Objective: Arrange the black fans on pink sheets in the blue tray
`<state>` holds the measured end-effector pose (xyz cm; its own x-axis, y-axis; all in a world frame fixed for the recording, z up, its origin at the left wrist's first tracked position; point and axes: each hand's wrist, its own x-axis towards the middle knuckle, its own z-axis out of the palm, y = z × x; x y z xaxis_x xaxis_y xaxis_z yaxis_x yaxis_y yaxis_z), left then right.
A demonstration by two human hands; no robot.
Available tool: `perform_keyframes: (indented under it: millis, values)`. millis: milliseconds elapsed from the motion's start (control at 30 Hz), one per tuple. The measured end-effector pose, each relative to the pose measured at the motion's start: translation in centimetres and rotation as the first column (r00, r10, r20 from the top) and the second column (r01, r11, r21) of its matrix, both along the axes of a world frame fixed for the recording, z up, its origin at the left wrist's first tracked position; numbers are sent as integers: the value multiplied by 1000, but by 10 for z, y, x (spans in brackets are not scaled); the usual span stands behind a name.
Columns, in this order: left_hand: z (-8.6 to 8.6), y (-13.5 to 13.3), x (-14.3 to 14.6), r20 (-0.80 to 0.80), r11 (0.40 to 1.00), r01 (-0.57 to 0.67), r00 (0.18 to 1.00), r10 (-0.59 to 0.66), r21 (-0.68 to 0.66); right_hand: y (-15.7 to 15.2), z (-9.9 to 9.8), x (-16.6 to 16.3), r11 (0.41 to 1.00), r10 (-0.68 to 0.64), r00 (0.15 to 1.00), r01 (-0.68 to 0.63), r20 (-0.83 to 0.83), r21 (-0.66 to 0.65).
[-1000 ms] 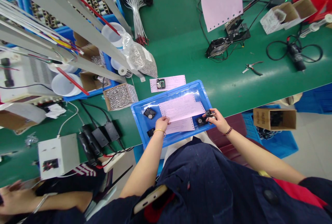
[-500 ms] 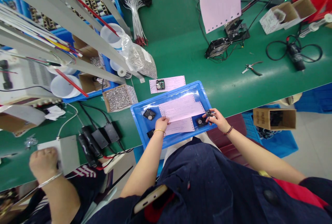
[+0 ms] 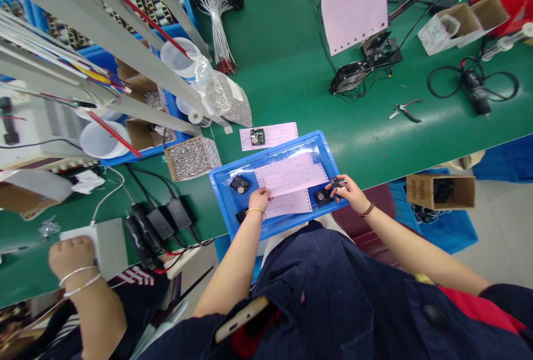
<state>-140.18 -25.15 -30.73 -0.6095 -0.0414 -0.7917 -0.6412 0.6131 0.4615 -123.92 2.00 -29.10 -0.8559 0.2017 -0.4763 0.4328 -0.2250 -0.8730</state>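
A blue plastic tray (image 3: pixel 220 182) lies at the near edge of the green table, with pink paper sheets (image 3: pixel 291 176) spread inside it. My left hand (image 3: pixel 260 199) pinches the left edge of the papers. My right hand (image 3: pixel 348 191) grips a small black part (image 3: pixel 337 184) at the tray's right end, beside a small black fan (image 3: pixel 322 196). Another black fan (image 3: pixel 240 184) lies in the tray's left part, and a third dark piece (image 3: pixel 241 215) shows just left of my left wrist.
A cardboard box of screws (image 3: pixel 189 155) stands left of the tray, black adapters (image 3: pixel 160 221) below it. A circuit board on pink paper (image 3: pixel 258 136) lies behind the tray. Farther back: a black fan (image 3: pixel 350 78), pliers (image 3: pixel 403 109), cables. A co-worker's hand (image 3: pixel 70 257) rests on a white box (image 3: pixel 110 243).
My hands have stayed nearly still on the papers and the black part. The co-worker's hand at the lower left moved up onto the white box.
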Motion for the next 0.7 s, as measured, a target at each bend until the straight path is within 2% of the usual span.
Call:
perform_keyframes:
  millis: [267, 700]
  values:
    - [2, -1, 0, 0, 1000, -7, 1000, 7, 5, 0, -1, 0, 1000, 10, 1000, -10, 4, 1]
    - [-14, -7, 5, -26, 999, -25, 999, 25, 25, 0, -2, 1, 1000, -14, 1000, 14, 2, -17]
